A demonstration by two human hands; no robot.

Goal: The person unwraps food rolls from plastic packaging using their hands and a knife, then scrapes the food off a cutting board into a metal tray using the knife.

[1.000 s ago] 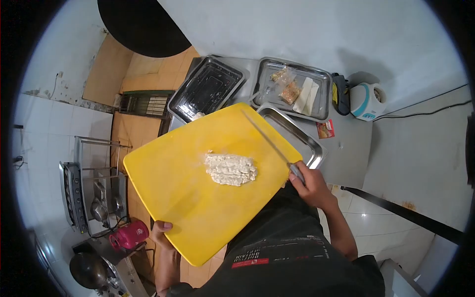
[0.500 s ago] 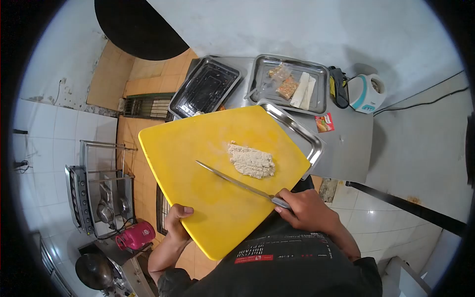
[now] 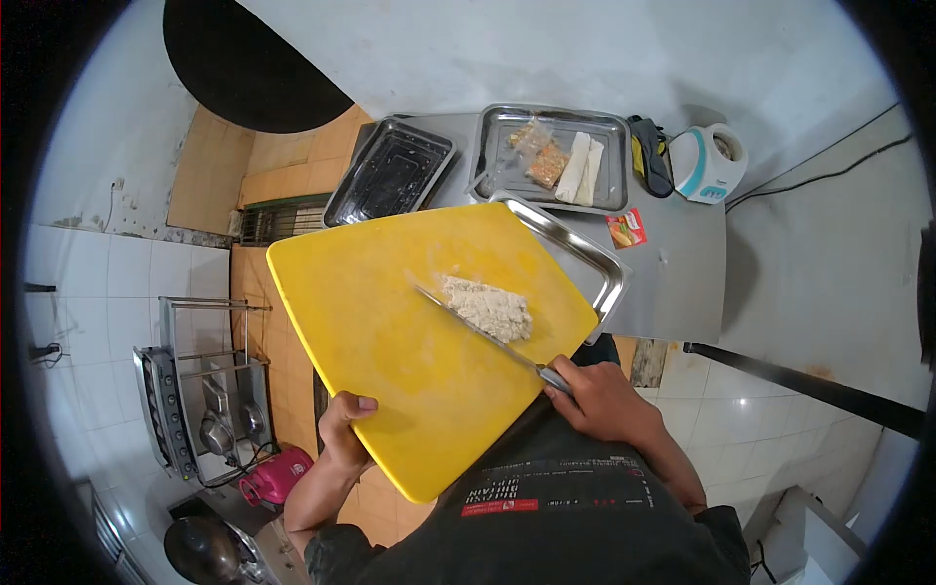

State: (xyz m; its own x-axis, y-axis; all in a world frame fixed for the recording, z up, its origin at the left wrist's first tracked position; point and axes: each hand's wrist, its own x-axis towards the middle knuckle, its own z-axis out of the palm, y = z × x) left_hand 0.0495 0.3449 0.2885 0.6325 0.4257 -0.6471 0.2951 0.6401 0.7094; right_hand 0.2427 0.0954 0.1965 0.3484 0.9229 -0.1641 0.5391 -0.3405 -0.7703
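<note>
A yellow cutting board (image 3: 380, 341) is held up over the table's near edge, its far right part above a metal tray. My left hand (image 3: 344, 429) grips the board's lower left edge, thumb on top. My right hand (image 3: 600, 398) is wrapped round the grey handle of a knife (image 3: 478, 333). The blade lies along the near side of a pale, crumbly minced mass (image 3: 490, 309) on the board and appears to touch it. Whitish smears mark the board around the mass.
An empty-looking metal tray (image 3: 604, 270) sits partly under the board. Behind it, another tray (image 3: 502, 115) holds bagged food and white rolls (image 3: 581, 168). A dark tray (image 3: 390, 174), a red sachet (image 3: 627, 228) and a white-and-teal appliance (image 3: 707, 164) are on the table. A stove (image 3: 166, 414) stands left.
The knife blade has moved up to the near side of the minced mass. The view has shifted slightly; my left hand keeps its grip on the board.
</note>
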